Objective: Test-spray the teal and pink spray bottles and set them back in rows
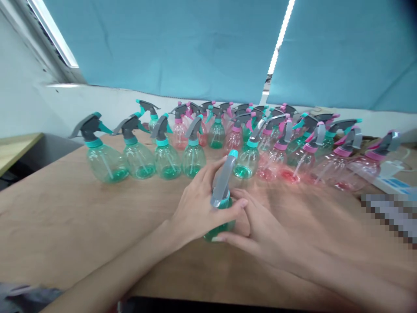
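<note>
A green spray bottle point(220, 226) with a grey trigger head and teal collar stands on the wooden table point(65, 217) in the middle of the view. My left hand point(198, 204) wraps round its neck and body from the left. My right hand point(257, 230) clasps the bottle from the right, fingers under and beside it. Both hands are closed on it.
Behind the hands stand several green spray bottles point(137, 158) at the left and pink spray bottles point(342, 167) at the right, in rows across the table. A white and blue box point(395, 182) lies at the far right. Blue curtains hang behind.
</note>
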Motion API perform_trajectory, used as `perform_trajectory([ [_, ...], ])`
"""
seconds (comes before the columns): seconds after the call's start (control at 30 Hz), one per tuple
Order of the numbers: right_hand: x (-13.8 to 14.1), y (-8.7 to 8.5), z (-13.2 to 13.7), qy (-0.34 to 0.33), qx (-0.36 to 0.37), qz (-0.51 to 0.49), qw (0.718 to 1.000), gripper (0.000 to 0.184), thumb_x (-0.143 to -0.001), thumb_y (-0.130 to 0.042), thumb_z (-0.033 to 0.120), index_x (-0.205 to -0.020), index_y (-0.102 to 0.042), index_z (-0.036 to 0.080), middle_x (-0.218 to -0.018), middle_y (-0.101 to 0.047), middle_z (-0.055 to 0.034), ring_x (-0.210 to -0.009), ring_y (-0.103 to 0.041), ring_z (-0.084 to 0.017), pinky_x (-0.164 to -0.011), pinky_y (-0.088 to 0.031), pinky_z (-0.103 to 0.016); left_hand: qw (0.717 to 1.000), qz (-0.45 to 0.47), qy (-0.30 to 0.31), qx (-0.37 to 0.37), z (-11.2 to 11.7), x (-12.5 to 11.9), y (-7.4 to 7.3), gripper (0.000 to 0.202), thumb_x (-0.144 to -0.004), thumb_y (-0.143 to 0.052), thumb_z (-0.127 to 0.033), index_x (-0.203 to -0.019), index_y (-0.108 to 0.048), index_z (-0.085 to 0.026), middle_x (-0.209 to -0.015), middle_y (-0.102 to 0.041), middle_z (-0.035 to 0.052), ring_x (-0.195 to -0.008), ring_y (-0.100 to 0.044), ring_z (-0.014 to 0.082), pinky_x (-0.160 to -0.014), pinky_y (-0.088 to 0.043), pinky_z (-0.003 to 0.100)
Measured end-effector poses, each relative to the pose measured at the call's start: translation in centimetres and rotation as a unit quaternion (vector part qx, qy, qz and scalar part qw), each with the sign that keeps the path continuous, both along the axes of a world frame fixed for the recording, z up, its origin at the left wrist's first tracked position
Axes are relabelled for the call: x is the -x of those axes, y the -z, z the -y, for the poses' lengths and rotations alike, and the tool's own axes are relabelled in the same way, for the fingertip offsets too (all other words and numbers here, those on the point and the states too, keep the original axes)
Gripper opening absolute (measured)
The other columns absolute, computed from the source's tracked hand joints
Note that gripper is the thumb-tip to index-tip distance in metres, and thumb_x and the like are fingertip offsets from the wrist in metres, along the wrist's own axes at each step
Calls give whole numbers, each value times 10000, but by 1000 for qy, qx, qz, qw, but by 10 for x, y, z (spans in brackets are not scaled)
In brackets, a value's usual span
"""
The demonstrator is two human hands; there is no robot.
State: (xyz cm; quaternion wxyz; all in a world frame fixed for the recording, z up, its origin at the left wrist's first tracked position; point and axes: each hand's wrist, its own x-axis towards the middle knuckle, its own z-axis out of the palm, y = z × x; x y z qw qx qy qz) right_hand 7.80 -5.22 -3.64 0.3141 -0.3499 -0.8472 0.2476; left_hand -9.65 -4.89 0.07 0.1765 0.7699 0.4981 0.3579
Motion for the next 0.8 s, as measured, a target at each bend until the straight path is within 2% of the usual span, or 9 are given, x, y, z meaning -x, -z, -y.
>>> perform_trajectory([
  [0.1, 11, -1, 1, 14, 7, -25, 1000, 509, -847, -670, 485, -1251, -451, 265, -1192, -641, -98, -1108, -620, -315, -881, -545, -476, 998, 14, -10, 56, 4, 10, 6, 770, -773, -690, -423, -1437, -348, -236, -1366, -540, 115, -1229, -538, 339, -1005, -462, 547],
  [0.17, 15, 1, 1, 19, 11, -23, 999, 438, -861, -645, 444, -1214, -469, 254, -1111, -660, -92, -1022, -649, -304, -812, -559, -457, 997, 20, -12, 79, 9, 20, 12, 789, -779, -687, -415, -1453, -323, -224, -1422, -500, 126, -1272, -511, 330, -1027, -451, 546],
  [0.3, 15, 4, -8, 56, -21, -2, 998, 507, -868, -626, 471, -1282, -439, 248, -1176, -640, -118, -1084, -623, -337, -873, -525, -510, 996, -19, -3, 89, 23, 42, 26, 742, -839, -649, -439, -1454, -303, -206, -1475, -445, 136, -1360, -428, 305, -1112, -380, 520],
  [0.37, 15, 5, -18, 95, -30, 13, 995, 578, -834, -655, 549, -1286, -449, 254, -1207, -626, -123, -1122, -597, -362, -894, -509, -542, 995, -45, -6, 84, 30, 53, 31, 691, -875, -614, -446, -1450, -303, -222, -1456, -466, 125, -1346, -447, 299, -1112, -384, 518],
  [0.53, 17, 5, -55, 187, -65, 48, 979, 588, -794, -627, 679, -1137, -524, 212, -1142, -607, -141, -1041, -606, -360, -822, -527, -526, 987, -118, -22, 110, 42, 71, 34, 585, -911, -562, -432, -1418, -365, -215, -1352, -560, 142, -1258, -539, 337, -1063, -435, 560],
  [0.67, 24, 4, -85, 214, -122, 82, 966, 546, -808, -598, 685, -1069, -535, 209, -1075, -609, -135, -1028, -589, -360, -809, -513, -521, 983, -148, -13, 109, 45, 75, 39, 537, -919, -544, -379, -1405, -387, -213, -1335, -570, 136, -1219, -574, 319, -1050, -463, 532],
  [0.8, 31, 3, -106, 231, -146, 111, 956, 542, -808, -620, 651, -1082, -536, 191, -1055, -621, -150, -1044, -575, -370, -833, -500, -522, 981, -166, -3, 103, 42, 75, 41, 505, -899, -563, -329, -1372, -443, -196, -1333, -587, 138, -1227, -579, 331, -1040, -481, 532],
])
